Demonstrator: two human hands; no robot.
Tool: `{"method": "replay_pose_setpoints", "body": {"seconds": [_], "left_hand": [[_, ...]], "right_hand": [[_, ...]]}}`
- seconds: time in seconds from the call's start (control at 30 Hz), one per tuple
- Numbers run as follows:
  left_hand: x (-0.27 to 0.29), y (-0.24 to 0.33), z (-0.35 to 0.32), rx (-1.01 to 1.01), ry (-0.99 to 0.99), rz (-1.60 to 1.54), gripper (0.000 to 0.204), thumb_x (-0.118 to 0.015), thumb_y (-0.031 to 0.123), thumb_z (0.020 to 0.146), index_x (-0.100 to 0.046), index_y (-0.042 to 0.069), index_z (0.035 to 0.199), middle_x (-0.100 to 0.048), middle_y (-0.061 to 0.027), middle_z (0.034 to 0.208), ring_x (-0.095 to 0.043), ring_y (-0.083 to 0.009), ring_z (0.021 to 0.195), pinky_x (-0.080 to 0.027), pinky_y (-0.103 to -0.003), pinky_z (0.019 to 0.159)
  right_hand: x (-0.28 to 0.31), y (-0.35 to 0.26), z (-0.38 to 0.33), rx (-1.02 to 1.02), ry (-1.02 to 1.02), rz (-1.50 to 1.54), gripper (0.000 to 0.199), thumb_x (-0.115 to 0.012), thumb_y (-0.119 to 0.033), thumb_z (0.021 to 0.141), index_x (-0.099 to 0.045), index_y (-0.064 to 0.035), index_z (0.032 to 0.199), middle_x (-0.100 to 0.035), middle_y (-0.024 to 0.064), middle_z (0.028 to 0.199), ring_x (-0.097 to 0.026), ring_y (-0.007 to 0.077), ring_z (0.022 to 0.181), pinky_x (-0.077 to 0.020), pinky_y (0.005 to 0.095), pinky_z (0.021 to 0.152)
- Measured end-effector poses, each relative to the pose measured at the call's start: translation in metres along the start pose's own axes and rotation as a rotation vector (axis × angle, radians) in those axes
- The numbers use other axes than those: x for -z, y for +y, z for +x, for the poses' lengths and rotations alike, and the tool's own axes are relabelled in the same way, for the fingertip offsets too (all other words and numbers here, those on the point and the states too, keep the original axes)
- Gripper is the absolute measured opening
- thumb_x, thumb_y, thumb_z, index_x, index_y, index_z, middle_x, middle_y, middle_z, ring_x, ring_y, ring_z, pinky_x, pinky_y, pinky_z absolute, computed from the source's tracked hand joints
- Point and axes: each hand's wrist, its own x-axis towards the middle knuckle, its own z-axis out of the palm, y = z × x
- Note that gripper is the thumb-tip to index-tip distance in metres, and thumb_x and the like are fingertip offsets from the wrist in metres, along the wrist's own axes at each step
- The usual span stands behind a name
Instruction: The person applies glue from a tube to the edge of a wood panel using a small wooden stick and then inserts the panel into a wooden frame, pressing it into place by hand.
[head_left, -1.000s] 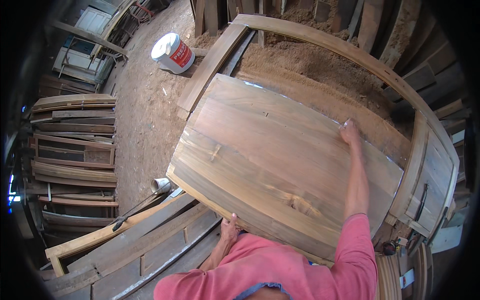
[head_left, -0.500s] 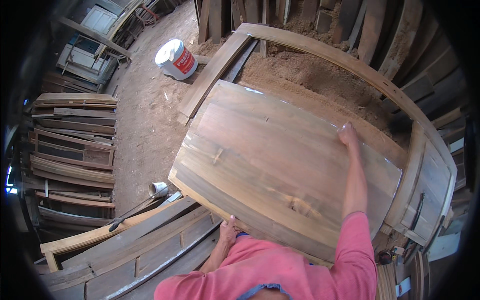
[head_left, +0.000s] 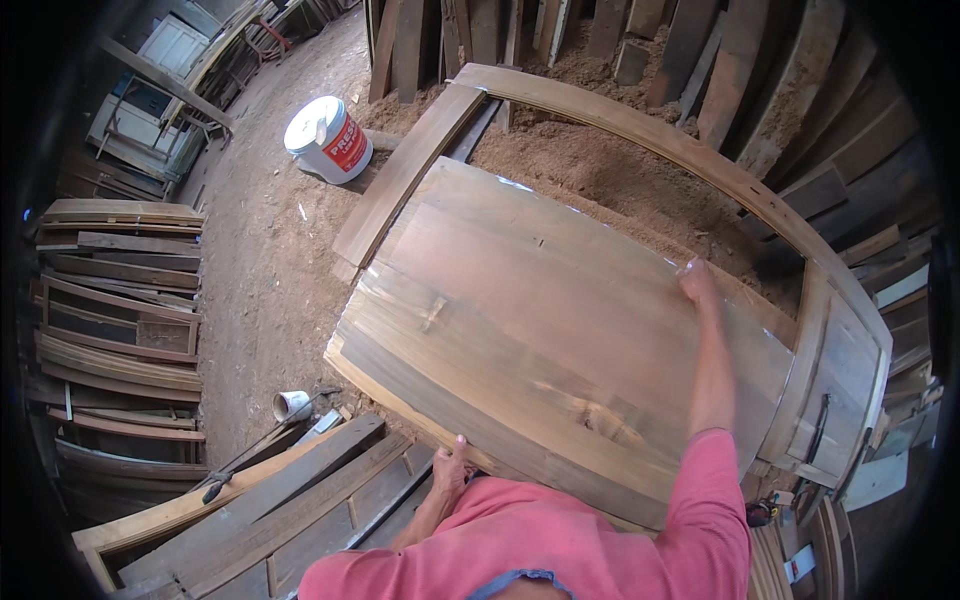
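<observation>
A large curved wooden panel made of joined planks fills the middle of the view, tilted in front of me. My left hand grips its near lower edge, fingers curled over the wood. My right hand holds the far upper edge, arm stretched out across the panel in a pink sleeve. Behind the panel stands an arched wooden frame on a heap of sawdust.
A white and red bucket stands on the dirt floor at upper left. Stacked wooden frames and boards lie at left. Planks, a small white cup and a hand tool lie near my feet. Boards lean at the back.
The panel has shifted slightly in view, toward the right and lower, while both hands keep their grip on its edges.
</observation>
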Motion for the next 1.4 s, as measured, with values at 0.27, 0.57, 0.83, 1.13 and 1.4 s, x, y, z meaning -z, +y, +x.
{"method": "replay_pose_setpoints", "body": {"seconds": [0.27, 0.57, 0.83, 1.13, 1.4], "left_hand": [[-0.024, 0.018, 0.024, -0.046, 0.02, 0.071, 0.036, -0.066, 0.031, 0.097, -0.054, 0.003, 0.116, -0.067, -0.0123, 0.096, -0.069, -0.0219, 0.075, -0.059, -0.037, 0.061], [-0.086, 0.028, 0.03, -0.09, 0.024, 0.033, 0.043, -0.067, 0.039, 0.094, -0.051, 0.005, 0.115, -0.066, -0.0135, 0.099, -0.07, -0.0291, 0.079, -0.06, -0.043, 0.063], [-0.108, 0.052, 0.049, -0.029, -0.039, 0.085, 0.05, -0.068, 0.041, 0.093, -0.047, 0.006, 0.122, -0.063, -0.0152, 0.11, -0.069, -0.0303, 0.087, -0.06, -0.043, 0.065], [-0.128, 0.054, 0.05, -0.049, -0.028, 0.098, 0.047, -0.067, 0.041, 0.094, -0.053, 0.003, 0.117, -0.066, -0.0152, 0.1, -0.07, -0.0298, 0.078, -0.061, -0.043, 0.064], [-0.134, 0.047, 0.044, -0.066, -0.012, 0.103, 0.048, -0.067, 0.041, 0.094, -0.051, 0.003, 0.119, -0.066, -0.0151, 0.104, -0.07, -0.0287, 0.081, -0.061, -0.042, 0.064]], "right_hand": [[-0.009, 0.004, 0.033, 0.013, 0.026, 0.08, 0.032, -0.066, -0.021, 0.084, -0.065, 0.006, 0.1, -0.066, 0.0304, 0.105, -0.064, 0.0432, 0.104, -0.0505, 0.05, 0.089], [0.019, -0.002, 0.076, 0.007, -0.038, 0.019, 0.041, -0.058, -0.026, 0.09, -0.063, 0.0055, 0.115, -0.062, 0.0285, 0.12, -0.059, 0.0438, 0.116, -0.0485, 0.0487, 0.098], [0.038, 0.009, 0.092, -0.173, -0.099, 0.172, 0.045, -0.053, -0.015, 0.09, -0.054, 0.0013, 0.131, -0.052, 0.0251, 0.139, -0.048, 0.0408, 0.131, -0.0406, 0.048, 0.11], [0.047, 0.006, 0.107, -0.109, -0.027, 0.154, 0.042, -0.054, -0.013, 0.088, -0.057, 0.0032, 0.126, -0.056, 0.025, 0.135, -0.052, 0.0413, 0.128, -0.0444, 0.0481, 0.106], [0.054, 0.003, 0.104, -0.138, -0.011, 0.171, 0.042, -0.057, -0.012, 0.085, -0.059, 0.0035, 0.124, -0.056, 0.0264, 0.133, -0.054, 0.0422, 0.125, -0.0449, 0.0496, 0.105]]}}
